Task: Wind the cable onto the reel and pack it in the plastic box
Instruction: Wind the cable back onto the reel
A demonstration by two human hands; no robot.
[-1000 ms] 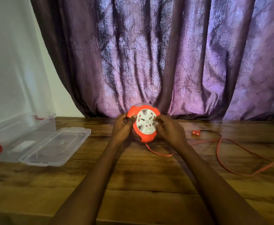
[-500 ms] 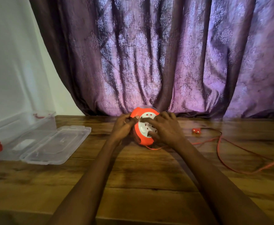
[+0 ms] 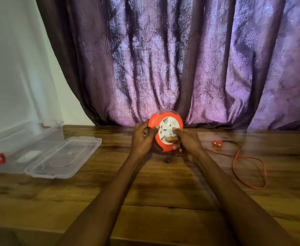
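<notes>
- Nearest, the brown wood-grain tabletop (image 3: 163, 201) carries everything, and two bare forearms reach out over it from the bottom edge of the view.
- Further out, the clear plastic lid (image 3: 64, 157) lies flat on the left, just beside the clear rectangular plastic box (image 3: 21, 139) with red clip handles; I judge both are parked open and off to the side so the reel can go in once winding is done.
- Level with the lid on the right, the thin red cable (image 3: 248, 167) trails loose in one open loop across the tabletop, running toward the reel, so much of it looks not yet wound.
- Beyond that loop, the small red plug (image 3: 217, 143) at the cable's free end lies on the tabletop, well apart from both hands.
- In the middle, the round orange cable reel with a white socket face (image 3: 167, 133) is held on edge, face toward the camera, probably so its centre can be turned.
- Left hand (image 3: 143, 139) grips the reel's left rim, thumb curled onto the front, apparently steadying it.
- Right hand (image 3: 185, 142) is curled onto the white face and lower rim, fingers pressed there as if to rotate it; motion blur hides the exact finger placement.
- Behind everything hangs a purple patterned curtain (image 3: 181, 59).
- Count: one reel, one cable, one plug, one box, one lid, two hands.
</notes>
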